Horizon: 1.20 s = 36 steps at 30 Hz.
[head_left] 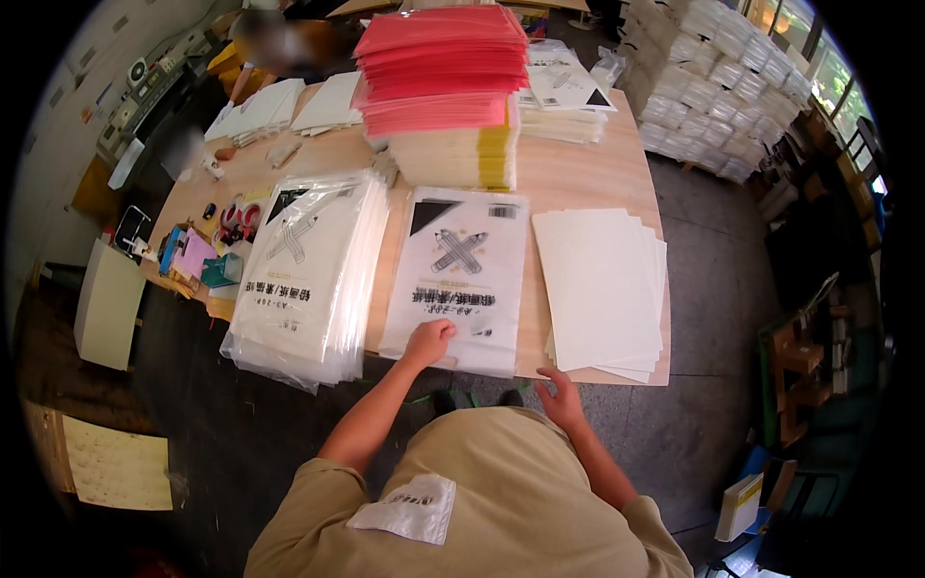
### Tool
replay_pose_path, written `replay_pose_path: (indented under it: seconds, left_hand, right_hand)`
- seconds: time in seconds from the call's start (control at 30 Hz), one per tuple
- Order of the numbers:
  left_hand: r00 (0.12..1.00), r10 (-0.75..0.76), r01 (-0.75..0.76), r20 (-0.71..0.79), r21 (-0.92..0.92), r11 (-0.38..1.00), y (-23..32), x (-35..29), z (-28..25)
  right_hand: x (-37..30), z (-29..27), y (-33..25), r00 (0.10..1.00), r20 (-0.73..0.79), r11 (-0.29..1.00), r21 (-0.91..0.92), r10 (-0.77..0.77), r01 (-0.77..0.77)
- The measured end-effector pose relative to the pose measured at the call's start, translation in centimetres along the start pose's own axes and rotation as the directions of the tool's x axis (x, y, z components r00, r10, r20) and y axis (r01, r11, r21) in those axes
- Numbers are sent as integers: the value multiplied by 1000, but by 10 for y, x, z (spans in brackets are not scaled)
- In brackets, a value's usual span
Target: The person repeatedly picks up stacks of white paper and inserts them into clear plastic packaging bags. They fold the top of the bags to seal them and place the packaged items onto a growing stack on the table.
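A printed clear plastic bag (455, 226) with a crossed-pencils picture and a black corner lies flat before me on the table. My left hand (431, 342) rests over its near end, fingers curled together and apparently pinching the plastic; the fingertips are partly hidden. My right hand (559, 397) is at the table's front edge, fingers apart and holding nothing. It is nearest to the near left corner of a fanned stack of white paper sheets (602, 289). Left of the flat bag stands a thick pile of similar printed bags (308, 270), looking filled.
Beyond the bag rises a tall stack of red and pink sheets (438, 72) on pale ones. Tape rolls and small boxes (193, 252) crowd the wooden table's (631, 183) left edge. Another person (279, 43) is at the far left. Wrapped bundles (713, 87) stand behind right.
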<state>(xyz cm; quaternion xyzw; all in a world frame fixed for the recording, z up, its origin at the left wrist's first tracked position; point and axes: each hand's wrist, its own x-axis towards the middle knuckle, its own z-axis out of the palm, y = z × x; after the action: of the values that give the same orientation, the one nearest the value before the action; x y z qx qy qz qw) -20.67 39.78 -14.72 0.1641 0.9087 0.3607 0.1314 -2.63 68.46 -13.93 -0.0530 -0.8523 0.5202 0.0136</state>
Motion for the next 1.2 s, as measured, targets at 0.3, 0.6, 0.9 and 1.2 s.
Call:
replay_pose_path:
  seconds: [0.3,0.6,0.9,1.2]
  left_hand:
    - [944,273,-276,185,-10,961,77,33,-35]
    - [987,32,37,158,-412,911,77,3,-36]
    - [979,-173,47,-104,-719,694,60,13,-50]
    - [989,137,-65,54,-672,738,85,-4,-27]
  right_hand:
    - [101,64,-83,929,243,623,691,278,-367]
    - [87,72,-82,951,44,772,574,307,-275]
    - [85,50,-39,886,-188,684,708,424,-177]
    - [85,51,-55,935,66,812,478,348,-336]
